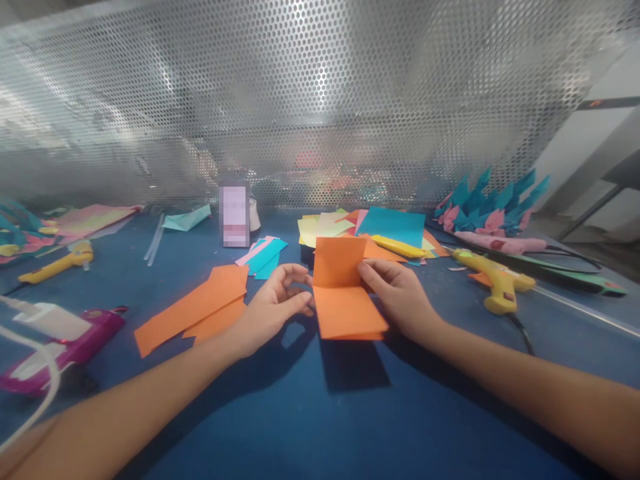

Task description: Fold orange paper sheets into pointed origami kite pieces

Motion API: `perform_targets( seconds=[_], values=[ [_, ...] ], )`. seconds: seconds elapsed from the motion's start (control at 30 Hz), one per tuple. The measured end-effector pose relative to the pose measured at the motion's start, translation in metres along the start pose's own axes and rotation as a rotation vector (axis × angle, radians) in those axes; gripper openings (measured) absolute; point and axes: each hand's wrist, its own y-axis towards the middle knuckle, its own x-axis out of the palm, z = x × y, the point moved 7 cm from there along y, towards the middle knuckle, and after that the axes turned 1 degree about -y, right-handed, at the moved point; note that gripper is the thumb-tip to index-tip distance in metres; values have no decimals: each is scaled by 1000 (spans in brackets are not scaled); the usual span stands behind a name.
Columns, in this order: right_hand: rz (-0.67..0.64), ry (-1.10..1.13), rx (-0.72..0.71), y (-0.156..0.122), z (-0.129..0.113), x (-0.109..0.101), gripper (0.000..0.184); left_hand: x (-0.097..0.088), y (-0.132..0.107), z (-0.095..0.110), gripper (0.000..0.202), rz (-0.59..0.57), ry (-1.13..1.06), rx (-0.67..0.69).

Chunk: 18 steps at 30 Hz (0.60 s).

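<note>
A folded piece of orange paper (345, 310) is held up above the blue table, one part standing upright at the back and the other slanting toward me. The lower part shows more than one layer along its front edge. My right hand (403, 290) pinches the paper at its right side near the crease, thumb in front. At the left edge, my left hand (277, 300) has its fingers loosely curved, thumb and forefinger apart, with the fingertips close to or touching the paper. More orange sheets (200, 300) lie flat beside my left forearm.
Blue and pink strips (265, 257), a phone (234, 213) and a coloured paper pile (395, 227) with a yellow cutter (399, 247) lie behind. A yellow glue gun (500, 280) lies right; another glue gun (60, 261) and a magenta device (65, 353) left. A perforated metal panel (300, 100) stands at the back.
</note>
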Motion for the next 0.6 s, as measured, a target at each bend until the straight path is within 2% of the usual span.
perform_targets(
  seconds=[0.1,0.23,0.33,0.43,0.53,0.6],
  values=[
    [-12,8,28,-1,1,0,40,1,1,4,22,6,5,64],
    [-39,22,51,-3,0,4,40,-11,-1,13,7,148,172,194],
    [-77,35,72,-6,1,9,39,-16,-8,27,23,232,356,386],
    [-150,48,95,-8,1,16,41,-11,-14,39,36,192,580,544],
    [-208,43,90,-9,-1,21,43,-1,-17,42,35,95,810,647],
    [-221,56,88,-9,-2,21,44,2,-19,43,30,71,898,709]
  ],
)
